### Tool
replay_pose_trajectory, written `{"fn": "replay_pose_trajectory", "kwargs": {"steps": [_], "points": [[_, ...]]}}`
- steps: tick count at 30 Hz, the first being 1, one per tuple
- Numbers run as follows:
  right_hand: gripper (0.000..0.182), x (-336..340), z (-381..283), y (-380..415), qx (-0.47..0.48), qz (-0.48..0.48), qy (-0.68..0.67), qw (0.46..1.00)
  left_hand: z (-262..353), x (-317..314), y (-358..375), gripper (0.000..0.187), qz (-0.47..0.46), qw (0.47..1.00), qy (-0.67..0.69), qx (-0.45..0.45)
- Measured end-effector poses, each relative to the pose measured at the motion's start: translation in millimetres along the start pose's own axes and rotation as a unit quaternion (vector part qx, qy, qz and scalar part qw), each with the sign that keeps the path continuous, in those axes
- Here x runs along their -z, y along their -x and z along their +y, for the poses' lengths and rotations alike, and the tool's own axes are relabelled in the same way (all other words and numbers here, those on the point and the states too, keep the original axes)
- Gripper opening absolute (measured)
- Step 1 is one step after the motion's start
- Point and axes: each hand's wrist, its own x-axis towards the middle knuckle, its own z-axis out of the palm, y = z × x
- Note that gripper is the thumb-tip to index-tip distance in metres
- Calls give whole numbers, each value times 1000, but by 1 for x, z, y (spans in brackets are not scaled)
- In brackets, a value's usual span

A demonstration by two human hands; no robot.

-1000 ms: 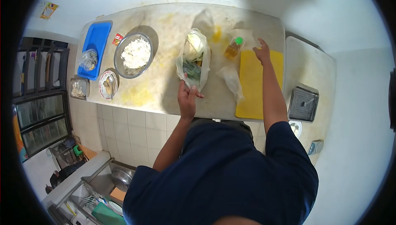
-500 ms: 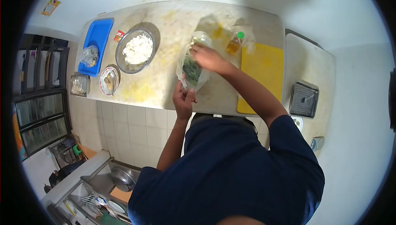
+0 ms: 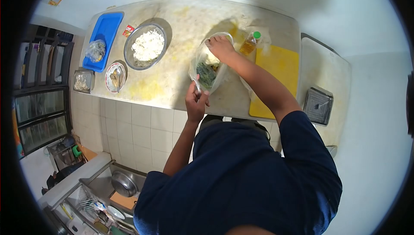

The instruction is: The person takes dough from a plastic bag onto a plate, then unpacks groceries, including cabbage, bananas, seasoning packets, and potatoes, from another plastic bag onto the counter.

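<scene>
A clear plastic bag point(image 3: 214, 79) lies on the table with dark green leaves point(image 3: 206, 74) and some pale pieces inside. My left hand point(image 3: 196, 101) pinches the bag's near edge between thumb and fingers. At the far end of the same bag is my right hand point(image 3: 221, 47), its fingers bent over the bag's edge; whether they grip the plastic is hidden. Just right of it stands a bottle of amber liquid point(image 3: 248, 47) with a green cap. To the left, a metal bowl point(image 3: 163, 54) holds white crumbly food point(image 3: 148, 45).
A blue tray point(image 3: 111, 30) with a bagged item, a red packet point(image 3: 128, 31), a plate with utensils point(image 3: 121, 79) and a clear container point(image 3: 89, 86) are at the left. Right are a yellow board point(image 3: 276, 80) and a black tray point(image 3: 318, 105). A sink area is below left.
My right hand has moved away from me to the bag's far edge, uncovering pale pieces inside. The bag is spread wider. My left hand still holds its near edge.
</scene>
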Motion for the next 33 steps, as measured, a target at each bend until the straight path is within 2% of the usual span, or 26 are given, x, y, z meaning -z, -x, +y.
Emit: {"fn": "replay_pose_trajectory", "kwargs": {"steps": [2,5,8,11,14,17,21,23,26,29,33], "points": [[27,4,4,8,0,7,-53,999,-2,1,-3,61,1,1000,15,-4],[27,7,4,20,36,52,-50,997,-1,1,-5,62,-2,999,37,-3],[26,8,2,34,97,173,-4,980,0,-2,-9,63,-10,998,61,-10],[24,-2,-3,50,139,201,-25,969,-2,-9,-9,65,-4,996,91,-11],[23,7,-8,62,142,154,-21,978,-4,-16,-9,66,2,996,80,-26],[25,13,-12,66,102,112,-77,985,-15,-21,-5,68,-5,997,75,-27],[34,14,-15,67,15,92,-224,970,-20,-24,0,70,-7,998,60,-35],[42,27,-18,73,-39,43,-318,946,-20,-20,0,68,-7,998,48,-28],[59,29,-14,82,-74,85,-385,916,-20,-14,-4,65,6,999,44,-27],[68,22,-8,92,-98,169,-505,840,-23,-9,-13,62,22,998,43,-27],[65,46,-6,104,-194,162,-649,717,-33,0,-23,47,67,997,27,14]]}}
